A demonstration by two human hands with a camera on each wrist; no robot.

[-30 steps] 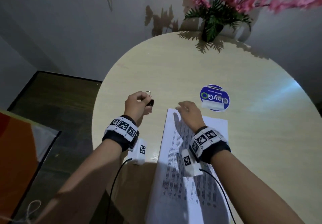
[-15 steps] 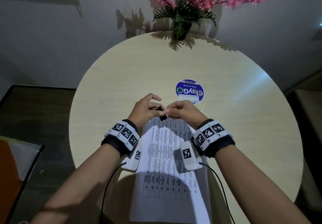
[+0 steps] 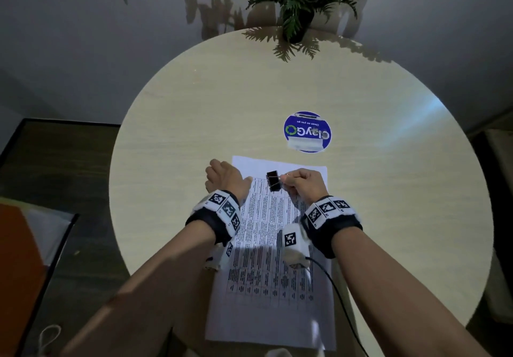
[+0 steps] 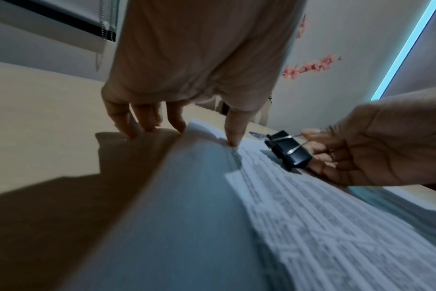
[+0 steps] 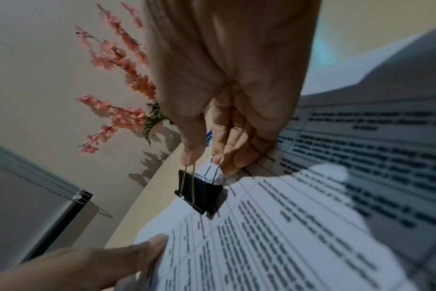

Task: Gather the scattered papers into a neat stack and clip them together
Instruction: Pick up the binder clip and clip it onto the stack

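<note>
A stack of printed papers (image 3: pixel 266 279) lies on the round table (image 3: pixel 194 106), running from the near edge towards the middle. My right hand (image 3: pixel 288 183) pinches the wire handles of a black binder clip (image 3: pixel 273 181) just above the top of the stack. In the right wrist view, thumb and forefinger squeeze the handles of the clip (image 5: pixel 199 193). My left hand (image 3: pixel 222 173) holds the far left corner of the stack. There, its thumb (image 4: pixel 233 135) presses on the papers (image 4: pixel 311 206) while the fingers (image 4: pixel 142 124) touch the table along the raised edge.
A round blue sticker (image 3: pixel 307 131) sits just beyond the papers. A vase of pink flowers (image 3: pixel 297 9) stands at the far rim by the wall. Dark floor (image 3: pixel 55 162) and an orange object (image 3: pixel 16 273) lie off the left of the table.
The clip went from my left hand to my right. My left hand then moved to the stack's far left corner, and the right brought the clip over the top of the papers.
</note>
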